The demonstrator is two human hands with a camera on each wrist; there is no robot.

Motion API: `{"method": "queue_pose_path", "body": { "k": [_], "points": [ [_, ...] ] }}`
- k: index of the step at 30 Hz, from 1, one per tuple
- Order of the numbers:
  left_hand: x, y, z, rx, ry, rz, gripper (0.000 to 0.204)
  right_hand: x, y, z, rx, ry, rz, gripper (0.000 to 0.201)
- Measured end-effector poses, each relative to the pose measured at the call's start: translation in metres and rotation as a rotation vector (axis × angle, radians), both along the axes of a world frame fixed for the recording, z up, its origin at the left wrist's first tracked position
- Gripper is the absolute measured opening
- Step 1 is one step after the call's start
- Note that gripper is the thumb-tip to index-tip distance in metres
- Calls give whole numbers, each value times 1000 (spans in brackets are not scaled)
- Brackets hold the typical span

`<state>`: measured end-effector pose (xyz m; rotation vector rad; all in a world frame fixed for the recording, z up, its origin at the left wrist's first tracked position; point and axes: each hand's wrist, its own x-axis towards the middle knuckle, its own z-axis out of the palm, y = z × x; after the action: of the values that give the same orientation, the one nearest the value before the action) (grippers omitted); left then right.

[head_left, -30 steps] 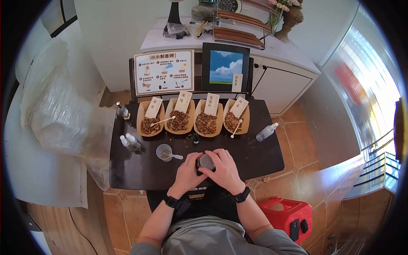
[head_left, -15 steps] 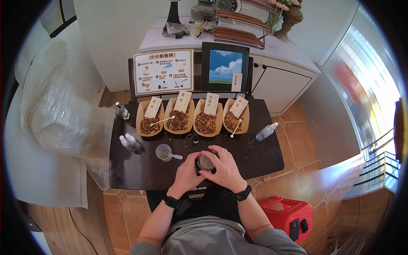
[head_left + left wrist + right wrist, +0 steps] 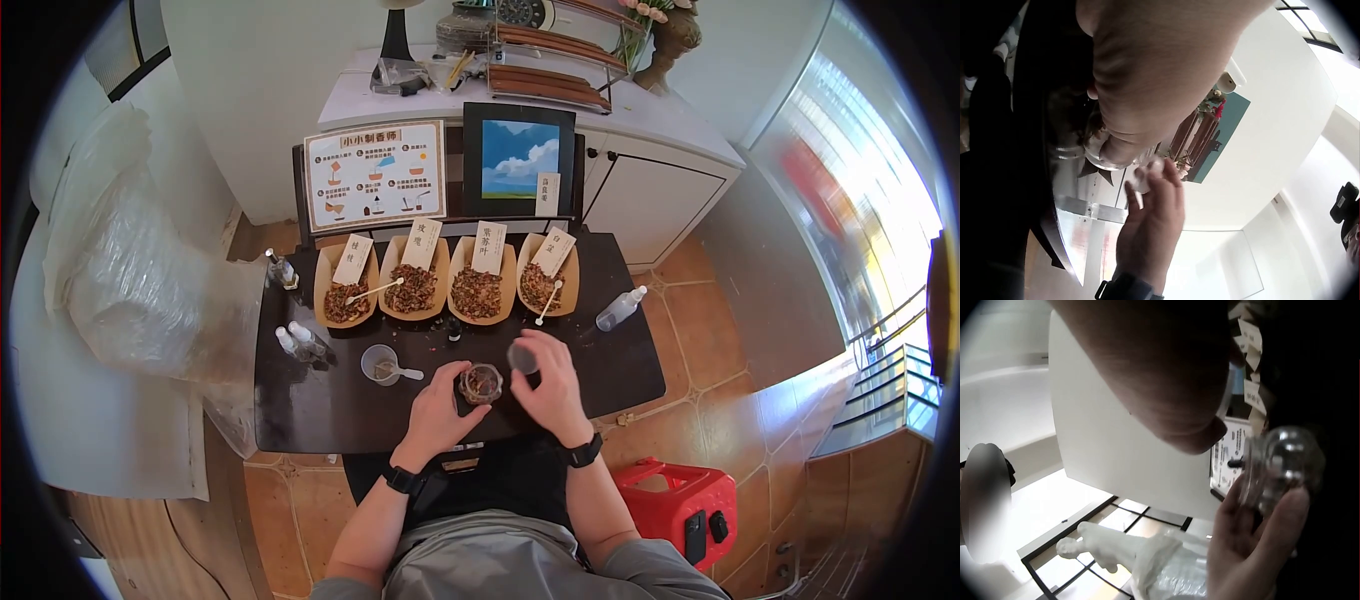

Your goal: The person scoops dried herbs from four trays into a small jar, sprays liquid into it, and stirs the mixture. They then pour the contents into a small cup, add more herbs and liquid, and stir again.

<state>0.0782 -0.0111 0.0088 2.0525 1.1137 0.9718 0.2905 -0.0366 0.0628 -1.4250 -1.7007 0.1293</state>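
The left hand point(image 3: 437, 411) curls round a small clear glass jar point(image 3: 481, 384) at the table's near edge; the jar's mouth is uncovered and dark reddish bits show inside. Just to the right, the right hand point(image 3: 552, 392) pinches a round translucent lid point(image 3: 521, 358) off to the side of the jar, not touching it. From the right wrist view, the left hand point(image 3: 1250, 556) has its fingers and thumb about the glass jar point(image 3: 1285, 465). In the left wrist view the right hand point(image 3: 1150, 231) holds the blurred lid point(image 3: 1147, 175) near the jar.
Behind the hands stand several paper trays point(image 3: 347, 318) of dried bits with labels, two with small white spoons. A cup point(image 3: 379, 365) with a white spoon is left of the jar. Spray bottles point(image 3: 621, 309) stand at both sides, with a small dark bottle point(image 3: 454, 330) between.
The right hand has lifted the lid off the jar and moved right with it, uncovering the mouth. The left hand still grips the jar. The head view has shifted slightly.
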Motion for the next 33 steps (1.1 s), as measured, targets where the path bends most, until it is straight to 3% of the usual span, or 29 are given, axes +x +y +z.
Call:
{"method": "queue_pose_path", "body": {
  "k": [2,6,9,15,17,21,26,33],
  "points": [
    [-1,0,1,38,7,-8,75,19,0,-22,-57,-47,-124,43],
    [-2,-2,8,-75,23,-27,74,43,-5,-48,-93,-198,-148,41],
    [-1,-2,6,-65,34,-27,74,35,-4,-27,-4,-195,-184,40],
    [0,-3,12,-79,59,-24,75,29,36,-19,-43,-187,-276,34],
    [0,-2,7,18,14,-17,75,29,47,-29,-76,-212,-290,30],
    [1,-3,5,-3,-9,-3,76,36,62,-52,-86,-191,-320,15],
    [2,-4,6,-7,-12,-16,75,45,50,-42,9,-69,-382,6],
    [2,-5,11,-31,27,7,74,59,31,-24,40,-43,-384,10]
  ]
}}
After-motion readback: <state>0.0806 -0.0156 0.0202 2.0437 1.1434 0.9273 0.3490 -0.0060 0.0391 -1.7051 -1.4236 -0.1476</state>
